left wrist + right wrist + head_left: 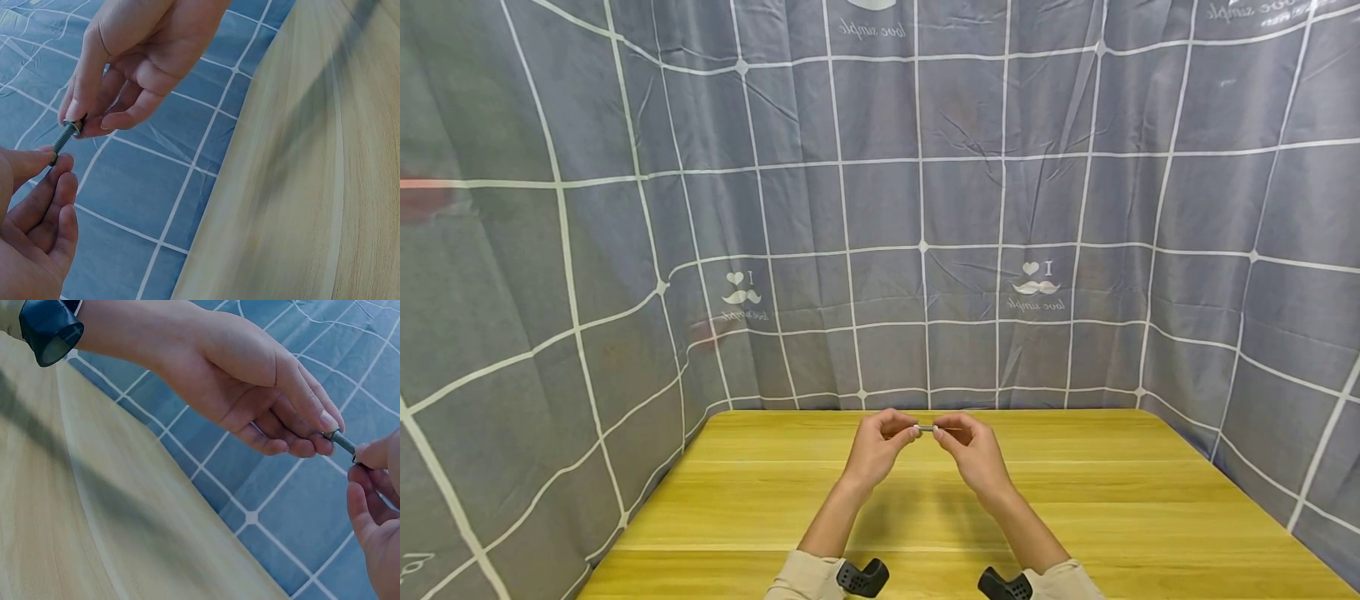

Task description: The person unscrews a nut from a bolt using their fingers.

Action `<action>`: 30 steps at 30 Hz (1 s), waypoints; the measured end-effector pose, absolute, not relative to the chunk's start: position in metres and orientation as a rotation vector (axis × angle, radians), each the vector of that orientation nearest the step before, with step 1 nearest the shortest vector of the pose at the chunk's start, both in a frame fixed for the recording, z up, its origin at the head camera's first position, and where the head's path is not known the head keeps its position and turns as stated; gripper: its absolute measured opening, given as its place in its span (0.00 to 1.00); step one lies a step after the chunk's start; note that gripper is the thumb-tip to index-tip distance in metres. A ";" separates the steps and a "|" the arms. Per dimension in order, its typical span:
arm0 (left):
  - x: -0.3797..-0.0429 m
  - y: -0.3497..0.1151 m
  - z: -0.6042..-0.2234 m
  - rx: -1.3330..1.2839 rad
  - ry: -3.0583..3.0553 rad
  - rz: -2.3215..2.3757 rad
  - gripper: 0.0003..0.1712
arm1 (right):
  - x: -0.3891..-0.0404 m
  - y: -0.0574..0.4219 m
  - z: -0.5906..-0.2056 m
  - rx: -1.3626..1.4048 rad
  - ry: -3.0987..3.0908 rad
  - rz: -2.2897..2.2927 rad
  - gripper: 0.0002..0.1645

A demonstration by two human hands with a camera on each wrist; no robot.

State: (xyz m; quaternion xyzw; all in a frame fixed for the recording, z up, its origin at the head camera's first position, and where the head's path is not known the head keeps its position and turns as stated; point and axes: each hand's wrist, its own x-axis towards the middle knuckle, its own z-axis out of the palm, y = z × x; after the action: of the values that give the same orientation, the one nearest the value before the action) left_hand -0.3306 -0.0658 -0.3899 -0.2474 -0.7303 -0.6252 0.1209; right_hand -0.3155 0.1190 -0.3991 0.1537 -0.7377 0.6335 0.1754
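Just above the table's far part, a small metal bolt point(927, 428) spans the gap between two hands. My left hand point(874, 448) pinches one end between thumb and fingers, and my right hand point(976, 454) pinches the other. In the left wrist view the bolt point(63, 138) shows a threaded shank, with a wider ring or flange beside the right hand's point(140, 56) fingertips. From the right wrist, the left hand point(250, 381) has its thumb on the shank end of the bolt point(344, 443). The fingertips hide both bolt ends.
A yellow wood-grain table point(760, 500) lies under the hands. Grey curtains point(962, 200) with white grid lines hang behind it and at both sides. Black wrist devices point(862, 577) sit on both beige sleeves point(805, 577).
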 end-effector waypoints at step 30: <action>-0.331 -0.066 -0.390 -0.721 -2.130 -1.824 0.09 | -0.317 0.119 -0.398 0.364 -2.114 1.784 0.09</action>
State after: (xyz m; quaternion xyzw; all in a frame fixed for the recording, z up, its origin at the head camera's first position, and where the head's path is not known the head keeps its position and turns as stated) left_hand -0.3307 -0.0661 -0.3903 -0.2471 -0.7301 -0.6252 0.1226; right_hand -0.3166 0.1193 -0.3983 0.1285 -0.7460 0.6296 0.1746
